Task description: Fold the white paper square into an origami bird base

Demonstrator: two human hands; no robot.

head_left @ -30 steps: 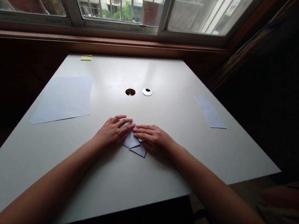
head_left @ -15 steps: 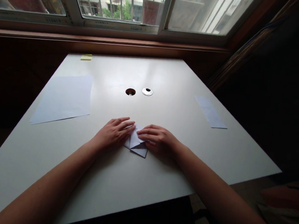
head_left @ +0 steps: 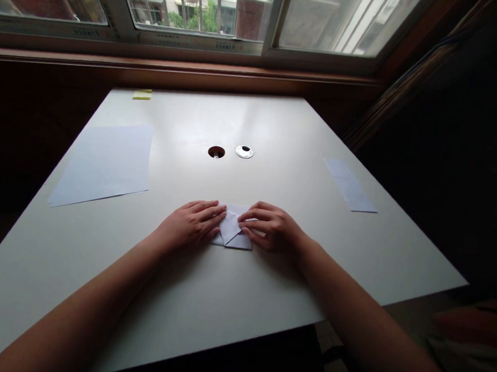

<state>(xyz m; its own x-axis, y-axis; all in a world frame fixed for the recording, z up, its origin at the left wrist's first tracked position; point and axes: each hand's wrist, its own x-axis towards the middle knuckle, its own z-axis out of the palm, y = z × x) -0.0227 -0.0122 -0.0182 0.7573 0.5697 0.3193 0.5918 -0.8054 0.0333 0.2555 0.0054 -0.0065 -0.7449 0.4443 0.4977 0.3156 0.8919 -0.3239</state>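
A small folded white paper [head_left: 230, 229] lies on the table in front of me, with creased layers and a pointed flap towards its near edge. My left hand [head_left: 194, 222] rests over its left side, fingers close together and fingertips pressed onto the paper, the thumb lower down at its edge. On the right side, my right hand [head_left: 271, 227] has its fingers bent, with fingertips and thumb at the flap's edge. Parts of the paper under both hands are hidden.
Large white sheets [head_left: 104, 163] lie at the left of the white table [head_left: 170, 311]. A narrow paper strip [head_left: 350, 185] is at the right. Beyond my hands are a round hole [head_left: 216, 152] and its metal cover [head_left: 245, 152]. Yellow sticky notes [head_left: 142, 94] sit at the back left.
The folded paper has turned so its near edge now runs level with the table front. My right hand has shifted slightly right, and my left hand lies flatter over the paper.
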